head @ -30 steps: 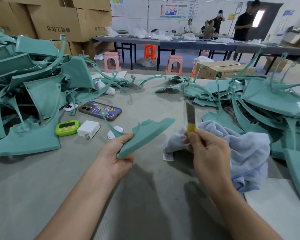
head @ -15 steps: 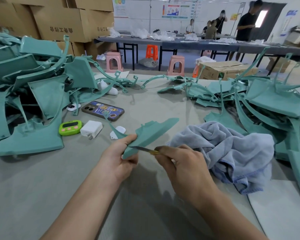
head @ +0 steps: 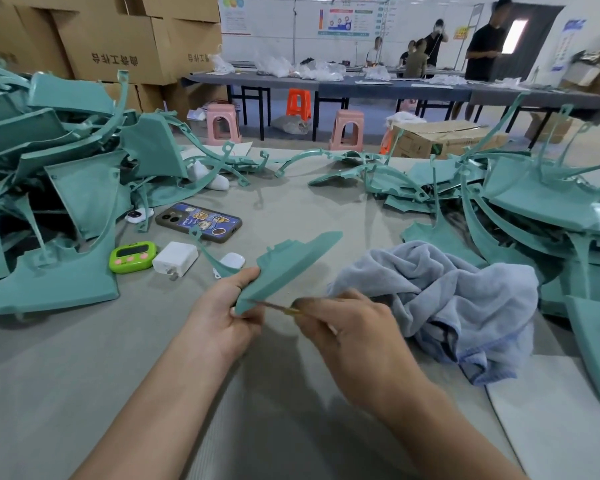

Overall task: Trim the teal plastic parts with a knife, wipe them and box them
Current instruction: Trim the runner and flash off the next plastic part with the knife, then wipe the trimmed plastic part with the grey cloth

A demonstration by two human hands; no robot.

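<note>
My left hand (head: 222, 308) grips the near end of a teal plastic part (head: 293, 263), held tilted above the grey table (head: 84, 375). My right hand (head: 350, 330) holds a knife (head: 278, 305) with a yellow handle. Its blade lies flat against the part's lower near edge, pointing left toward my left thumb. A blue-grey towel (head: 444, 289) lies crumpled just right of my right hand. Piles of teal parts rise at the left (head: 66, 188) and at the right (head: 534, 202).
A phone (head: 198, 221), a green timer (head: 132, 256), a white charger (head: 175, 256) and a white earbud case (head: 232, 260) lie beyond my left hand. Cardboard boxes (head: 118, 46) stand at the back left, one box (head: 440, 138) beyond the table. People stand at far tables.
A second ago my right hand held the knife upright by the towel. It swung the blade down and left onto the part's lower edge and has kept it there, sliding slightly.
</note>
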